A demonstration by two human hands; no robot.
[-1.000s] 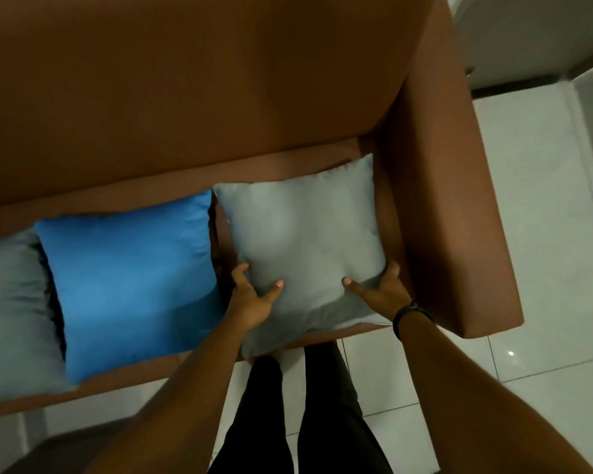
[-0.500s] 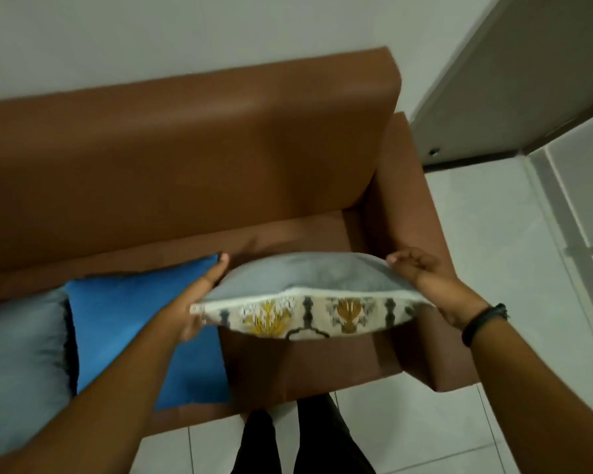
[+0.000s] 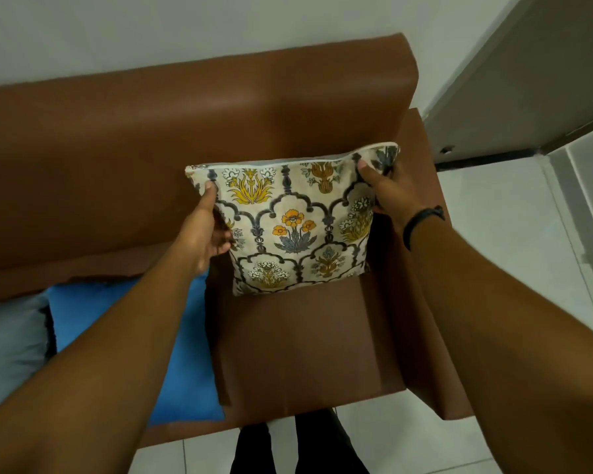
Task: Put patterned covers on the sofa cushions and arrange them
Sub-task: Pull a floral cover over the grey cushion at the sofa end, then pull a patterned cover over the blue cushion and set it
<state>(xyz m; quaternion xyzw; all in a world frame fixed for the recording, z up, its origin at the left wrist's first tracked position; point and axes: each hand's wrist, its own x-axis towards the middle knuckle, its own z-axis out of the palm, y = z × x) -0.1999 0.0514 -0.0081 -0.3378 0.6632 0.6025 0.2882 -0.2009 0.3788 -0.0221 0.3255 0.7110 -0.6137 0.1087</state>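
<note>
A cushion in a cream floral patterned cover is held upright above the right end of the brown sofa seat. Its patterned face is turned toward me, with a zip edge along the top where a strip of grey shows. My left hand grips its left edge and my right hand grips its upper right corner. A plain blue cushion lies on the seat to the left, partly hidden by my left forearm. A grey cushion lies at the far left.
The sofa backrest rises behind the cushion and the right armrest stands close beside it. White tiled floor lies to the right. A grey door stands at the top right. My legs are against the sofa front.
The cushion lay flat on the seat, grey side up. I lifted it and turned it over, so its patterned side now faces me and it stands upright in both hands.
</note>
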